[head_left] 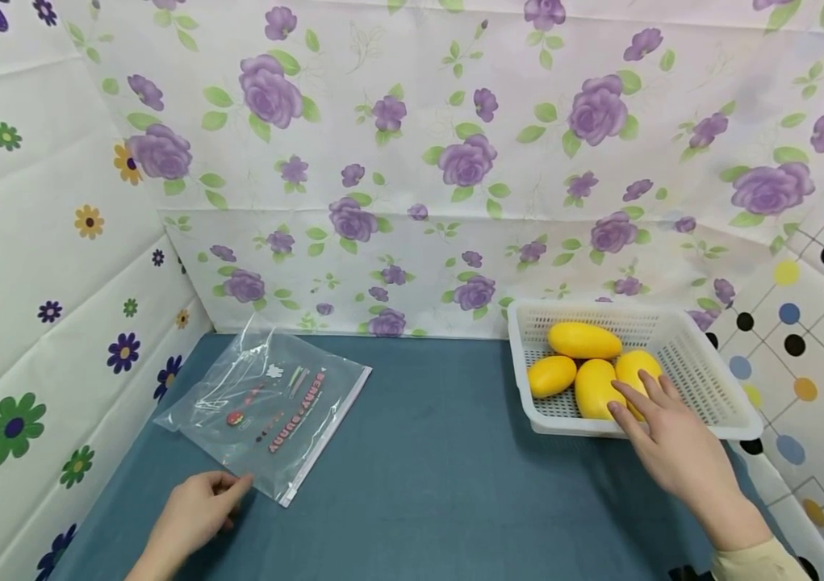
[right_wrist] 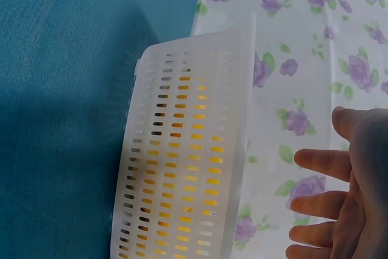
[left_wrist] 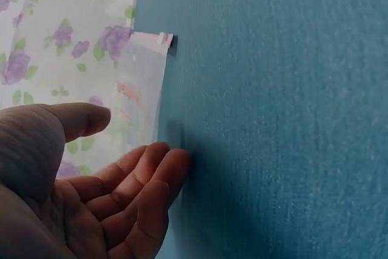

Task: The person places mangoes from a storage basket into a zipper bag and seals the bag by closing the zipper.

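A clear plastic slider zip bag (head_left: 259,403) with pink lettering lies flat on the table's left side. My left hand (head_left: 197,512) is at the bag's near edge; in the left wrist view its thumb and loosely bent fingers (left_wrist: 145,222) stand apart with nothing between them. Whether a fingertip touches the bag, I cannot tell. On the right, a white perforated plastic basket (head_left: 518,363) holds several yellow mangoes (head_left: 596,387). Above the basket's near right part, my right hand (head_left: 688,460) has its fingers spread and holds nothing. It partly covers the rightmost mango (head_left: 635,367).
The blue-grey tabletop (head_left: 426,452) stretches between bag and basket. A purple-flowered sheet (head_left: 412,161) hangs behind, a flowered sheet (head_left: 34,307) stands at the left and a dotted one (head_left: 818,387) at the right, close to the basket.
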`<state>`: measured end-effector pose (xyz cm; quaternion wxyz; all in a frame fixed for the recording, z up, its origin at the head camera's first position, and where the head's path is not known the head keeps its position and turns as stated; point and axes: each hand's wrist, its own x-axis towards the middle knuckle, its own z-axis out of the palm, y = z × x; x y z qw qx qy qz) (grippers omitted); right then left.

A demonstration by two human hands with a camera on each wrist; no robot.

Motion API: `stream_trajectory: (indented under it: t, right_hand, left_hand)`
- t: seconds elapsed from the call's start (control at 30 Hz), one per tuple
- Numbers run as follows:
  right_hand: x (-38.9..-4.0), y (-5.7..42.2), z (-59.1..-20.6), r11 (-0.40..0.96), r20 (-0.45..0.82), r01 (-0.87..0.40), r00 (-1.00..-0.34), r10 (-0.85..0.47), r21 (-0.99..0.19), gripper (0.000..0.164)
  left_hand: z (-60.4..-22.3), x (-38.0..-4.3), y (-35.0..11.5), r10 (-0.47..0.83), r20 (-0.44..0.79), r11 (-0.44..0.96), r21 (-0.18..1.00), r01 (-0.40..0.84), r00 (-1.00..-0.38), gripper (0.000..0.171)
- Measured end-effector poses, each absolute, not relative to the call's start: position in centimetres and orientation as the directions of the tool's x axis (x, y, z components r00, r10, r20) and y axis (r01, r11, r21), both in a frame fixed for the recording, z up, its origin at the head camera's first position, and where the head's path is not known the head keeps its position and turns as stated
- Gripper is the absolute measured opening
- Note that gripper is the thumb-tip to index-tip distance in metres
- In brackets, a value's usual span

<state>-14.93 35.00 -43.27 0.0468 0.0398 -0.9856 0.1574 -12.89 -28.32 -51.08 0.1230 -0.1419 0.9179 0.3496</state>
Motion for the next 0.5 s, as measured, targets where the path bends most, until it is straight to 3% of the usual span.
stream_trajectory:
  t: [0.2,0.5]
  right_hand:
    - [-14.8,35.0,-43.2,0.942,0.12,-0.118,-0.989,-0.084,-0.315,0.071]
    - [-14.6,34.7,-43.0,0.927,0.122,-0.164,-0.984,-0.13,-0.338,0.066]
  left_hand:
    - [-51.8,-13.2,-29.1,-0.187,-0.401,0.627,0.654,-0.423,-0.897,0.052]
    - [-52.0,-14.1,-29.3,-0.228,-0.42,0.539,0.697,-0.473,-0.879,0.047]
